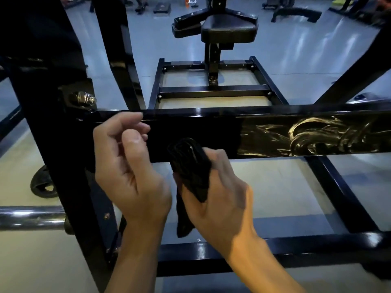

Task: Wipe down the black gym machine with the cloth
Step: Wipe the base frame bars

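The cloth (189, 168) hides the right hand's (220, 199) fingertips.

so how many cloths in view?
1. A black cloth, held in the right hand against the black crossbar; its tail hangs below the hand. The left hand holds nothing. Others may lie out of view.

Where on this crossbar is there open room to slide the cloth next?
Free: the crossbar right of the cloth, all smeared and bare. Crowded: the left end, where the left hand and bolt sit by the upright.
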`<state>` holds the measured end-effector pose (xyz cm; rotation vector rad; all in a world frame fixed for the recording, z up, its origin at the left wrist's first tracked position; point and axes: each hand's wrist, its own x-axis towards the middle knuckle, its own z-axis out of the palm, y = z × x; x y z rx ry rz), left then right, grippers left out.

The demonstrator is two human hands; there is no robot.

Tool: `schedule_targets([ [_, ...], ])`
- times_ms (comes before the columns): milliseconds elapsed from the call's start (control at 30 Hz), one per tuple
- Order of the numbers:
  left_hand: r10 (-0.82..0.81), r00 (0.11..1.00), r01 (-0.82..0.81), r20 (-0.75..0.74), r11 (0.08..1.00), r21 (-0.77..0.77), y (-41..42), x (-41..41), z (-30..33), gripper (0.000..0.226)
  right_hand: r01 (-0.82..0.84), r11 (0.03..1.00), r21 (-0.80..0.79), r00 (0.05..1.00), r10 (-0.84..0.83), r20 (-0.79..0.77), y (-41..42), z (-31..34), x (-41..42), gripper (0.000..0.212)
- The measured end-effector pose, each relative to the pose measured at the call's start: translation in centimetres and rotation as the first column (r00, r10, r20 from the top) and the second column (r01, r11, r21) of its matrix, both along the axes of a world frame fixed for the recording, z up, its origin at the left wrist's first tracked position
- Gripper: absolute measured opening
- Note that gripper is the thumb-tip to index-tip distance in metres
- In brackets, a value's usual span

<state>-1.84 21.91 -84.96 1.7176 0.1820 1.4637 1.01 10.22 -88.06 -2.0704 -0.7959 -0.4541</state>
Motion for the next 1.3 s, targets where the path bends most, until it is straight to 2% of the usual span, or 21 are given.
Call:
schedule_targets([
  [100,-0.047,0.998,0.048,-0.032,0.998,0.029,-0.5,1.3,0.3,0.024,0.047,0.999,0.026,0.998,-0.046,-0.030,-1.1,-0.4,0.6,0.036],
  [233,-0.078,0.994,0.081,-0.073,0.996,0.041,-1.1,1.6,0.0,0.025,0.207,0.977,-0.057,0.967,-0.213,-0.140,-5.2,-1.6,0.8,0.050],
  [367,-0.100,0.993,0.106,-0.069,0.990,0.092,-1.7,1.9,0.0,0.025,0.270,0.963,-0.009,0.948,-0.267,-0.171,-4.7,-1.6,-0.3,0.045],
  [533,-0.123,0.988,0.137,-0.092,0.975,0.174,-2.0,2.6,-0.8,0.028,0.218,0.976,-0.003,0.975,-0.218,-0.052,-1.7,-0.6,-0.3,0.029],
  [633,-0.094,0.988,0.121,-0.122,0.963,0.241,-2.1,3.2,-1.5,0.035,0.249,0.967,-0.058,0.969,-0.248,0.025,-2.0,-0.3,0.5,0.027],
  [733,-0.072,0.986,0.116,-0.153,0.945,0.305,-2.2,3.4,-1.8,0.039,0.307,0.952,0.004,0.951,-0.307,0.045,-3.6,-0.5,1.7,0.023],
  [833,-0.115,0.976,0.165,-0.183,0.944,0.285,-1.9,3.0,-2.0,0.042,0.409,0.902,0.140,0.909,-0.415,0.019,-5.8,-0.9,2.7,0.020],
  [933,-0.169,0.965,0.215,-0.199,0.948,0.236,-1.7,2.8,-2.0,0.043,0.411,0.891,0.190,0.907,-0.421,0.010,-5.2,-1.1,2.2,0.018],
  [1100,-0.177,0.962,0.225,-0.208,0.945,0.237,-1.7,2.8,-2.2,0.043,0.279,0.960,0.021,0.955,-0.280,0.099,-3.8,-1.2,2.0,0.024],
  [1233,-0.178,0.967,0.216,-0.184,0.952,0.215,-2.0,3.0,-2.0,0.043,0.427,0.895,0.132,0.903,-0.430,-0.005,-8.7,-1.7,3.8,0.026],
  [1300,-0.166,0.972,0.201,-0.168,0.955,0.217,-2.1,3.0,-1.9,0.043,0.499,0.850,0.170,0.863,-0.505,-0.010,-9.7,-1.6,4.0,0.028],
])
